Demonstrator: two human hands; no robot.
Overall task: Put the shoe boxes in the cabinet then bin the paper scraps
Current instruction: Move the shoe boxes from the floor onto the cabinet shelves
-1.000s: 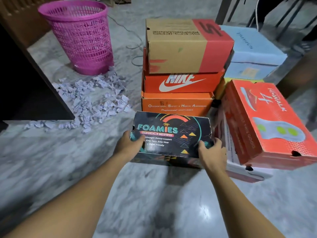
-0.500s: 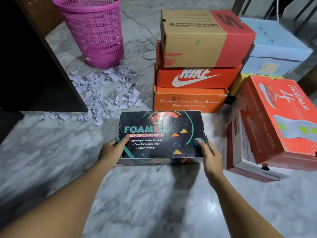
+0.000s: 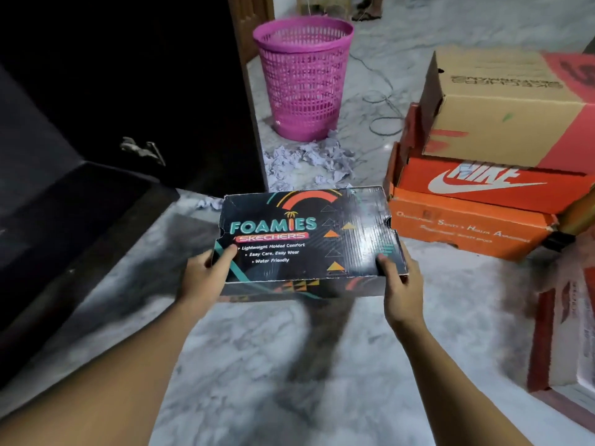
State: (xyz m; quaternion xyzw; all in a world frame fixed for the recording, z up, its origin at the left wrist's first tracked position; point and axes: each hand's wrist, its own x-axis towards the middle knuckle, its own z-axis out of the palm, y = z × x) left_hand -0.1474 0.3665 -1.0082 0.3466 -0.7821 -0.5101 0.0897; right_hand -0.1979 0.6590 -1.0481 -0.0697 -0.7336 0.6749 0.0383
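Above the marble floor (image 3: 289, 365), head view: both forearms reach forward, and one shoe box is held between the two hands.
Task box: black Foamies box (image 3: 306, 239), lid up and print facing the camera, clear of the floor with its shadow on the marble below. It sits between the dark cabinet and the stacked boxes and touches neither.
Left hand (image 3: 203, 275): grips the box's left end. The thumb lies flat on the lid beside the printed lines; the fingers go under the box and are out of sight.
Right hand (image 3: 399, 284): grips the near right corner. The thumb is on the lid, the palm is against the end wall, and the fingers are hidden beneath.
Cabinet (image 3: 112, 91): on the left, its interior too dark to read. A dark panel (image 3: 64, 220) slopes out low at the left; I cannot tell whether it is a door or a shelf.
Stack on the right: tan-and-red box (image 3: 502, 117) on top, Nike box (image 3: 483, 185) under it, orange box (image 3: 467, 230) on the floor.
Far right edge: red-and-white box (image 3: 566, 342), blurred and cut off by the frame.
Pink basket (image 3: 302, 82): upright on the floor beyond the held box, just beside the cabinet's side.
Paper scraps (image 3: 309, 162): crumpled pale pieces heaped on the floor at the basket's foot, with a few more near the held box's far left corner.
Cable (image 3: 383, 107): loops across the floor between the basket and the stack.
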